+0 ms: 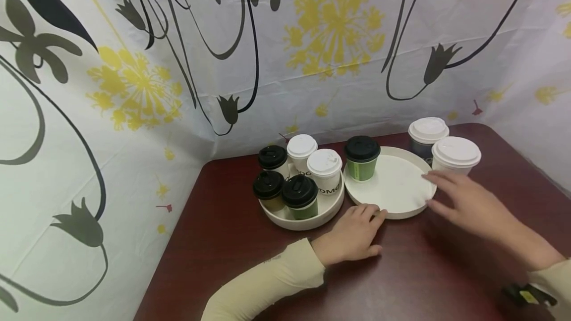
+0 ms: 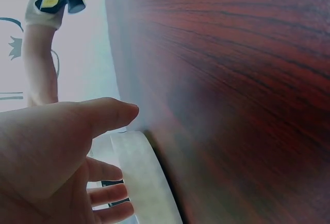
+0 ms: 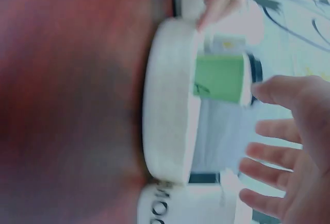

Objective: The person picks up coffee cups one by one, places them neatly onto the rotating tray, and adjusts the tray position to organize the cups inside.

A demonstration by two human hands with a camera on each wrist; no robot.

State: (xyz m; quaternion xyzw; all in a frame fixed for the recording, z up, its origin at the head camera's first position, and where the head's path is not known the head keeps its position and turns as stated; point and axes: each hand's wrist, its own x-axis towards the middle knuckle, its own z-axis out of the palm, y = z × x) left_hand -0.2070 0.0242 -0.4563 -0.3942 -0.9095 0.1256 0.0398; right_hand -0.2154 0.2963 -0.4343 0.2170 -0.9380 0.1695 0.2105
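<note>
A round white tray (image 1: 403, 185) bears a green paper cup (image 1: 362, 170) with a black lid at its left side. My left hand (image 1: 354, 234) rests its fingertips at the tray's front left rim; in the left wrist view its fingers (image 2: 111, 195) lie near the tray's side wall (image 2: 147, 183). Slightly blurred, my right hand (image 1: 473, 204) hovers by the tray's right rim with spread fingers, holding nothing. Behind it stands a white-lidded cup (image 1: 455, 155). In the right wrist view, the right fingers (image 3: 268, 170) are spread; contact with the tray cannot be told.
To the left, a second round tray (image 1: 296, 224) holds several lidded cups, among them a white cup (image 1: 324, 172). Another white-lidded cup with a dark body (image 1: 427, 135) stands at the back right. Patterned cloth (image 1: 267, 63) hangs behind the dark red table (image 1: 214, 241).
</note>
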